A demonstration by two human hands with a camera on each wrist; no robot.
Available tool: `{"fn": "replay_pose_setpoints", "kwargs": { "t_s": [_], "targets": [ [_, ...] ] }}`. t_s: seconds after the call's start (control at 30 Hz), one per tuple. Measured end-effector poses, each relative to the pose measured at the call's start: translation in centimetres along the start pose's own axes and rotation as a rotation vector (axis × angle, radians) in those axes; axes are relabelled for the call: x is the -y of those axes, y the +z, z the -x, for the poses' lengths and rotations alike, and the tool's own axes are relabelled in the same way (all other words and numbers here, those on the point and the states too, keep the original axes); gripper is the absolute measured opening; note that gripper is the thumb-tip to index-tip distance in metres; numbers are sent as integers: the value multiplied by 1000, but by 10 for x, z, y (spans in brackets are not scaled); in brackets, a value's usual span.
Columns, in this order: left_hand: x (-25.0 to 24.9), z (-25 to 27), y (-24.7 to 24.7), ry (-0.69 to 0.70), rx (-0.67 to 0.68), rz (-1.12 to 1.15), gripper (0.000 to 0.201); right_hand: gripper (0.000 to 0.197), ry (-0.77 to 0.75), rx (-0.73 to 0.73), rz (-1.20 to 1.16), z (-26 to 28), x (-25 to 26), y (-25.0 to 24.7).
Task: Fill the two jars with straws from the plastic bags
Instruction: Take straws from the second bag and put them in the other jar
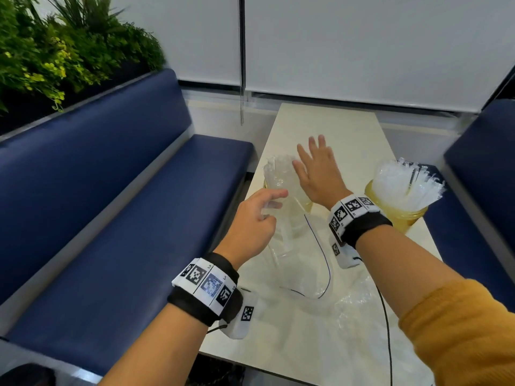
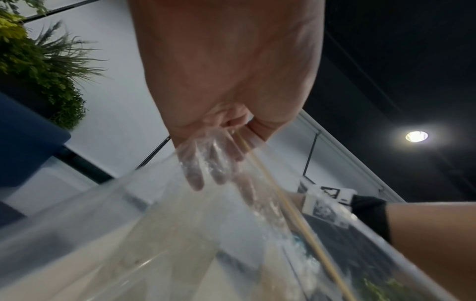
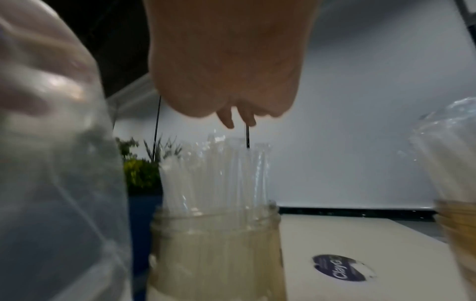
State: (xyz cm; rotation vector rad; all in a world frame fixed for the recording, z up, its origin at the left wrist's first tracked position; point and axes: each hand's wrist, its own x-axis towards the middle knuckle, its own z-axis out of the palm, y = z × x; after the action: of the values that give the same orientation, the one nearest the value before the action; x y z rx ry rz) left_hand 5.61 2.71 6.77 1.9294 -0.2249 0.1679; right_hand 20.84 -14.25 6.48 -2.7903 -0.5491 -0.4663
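Two yellowish glass jars stand upright on the table [image 1: 328, 126], each packed with clear straws poking above its rim: the left jar [image 1: 305, 204] near the table's left edge, the right jar [image 1: 401, 215] near its right edge. A clear plastic bag [image 1: 295, 238], blue-lined along one edge, hangs lifted just in front of the left jar, and a second, crumpled bag [image 1: 359, 305] lies flat nearer the table's front edge.

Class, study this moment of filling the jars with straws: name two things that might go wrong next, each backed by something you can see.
1. The left jar stands near the table edge. The left hand grips the bag right beside it, so a tug might knock the jar over or off.
2. The right hand hovers open over that jar's tall straws; pressing down unevenly might bend them or tip the jar.
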Motion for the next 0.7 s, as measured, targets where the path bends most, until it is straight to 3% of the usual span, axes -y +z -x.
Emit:
{"fn": "replay_pose_setpoints", "kwargs": {
  "t_s": [0.1, 0.17, 0.23, 0.33, 0.4, 0.57, 0.7],
  "targets": [
    [1, -2, 1, -6, 45, -3, 66, 40, -93, -510, -239, 22, 18, -30],
    [2, -4, 1, -9, 60, -1, 69, 44, -200, -582, -264, 42, 37, -51],
    [0, -6, 2, 5, 59, -6, 69, 43, -228, -409, -202, 62, 57, -60],
    [-2, -7, 4, 17, 50, -19, 66, 35, -161, 186, -117, 85, 66, -46],
    [-3, -4, 8, -5, 68, 3, 69, 20, -137, 450, -62, 99, 69, -33],
    [-1, 0, 16, 12, 79, 10, 69, 51, -75, 775, 276, 115, 76, -3],
    [5, 6, 21, 12, 75, -6, 68, 33, 76, 830, 327, 117, 75, 18]
  ]
}}
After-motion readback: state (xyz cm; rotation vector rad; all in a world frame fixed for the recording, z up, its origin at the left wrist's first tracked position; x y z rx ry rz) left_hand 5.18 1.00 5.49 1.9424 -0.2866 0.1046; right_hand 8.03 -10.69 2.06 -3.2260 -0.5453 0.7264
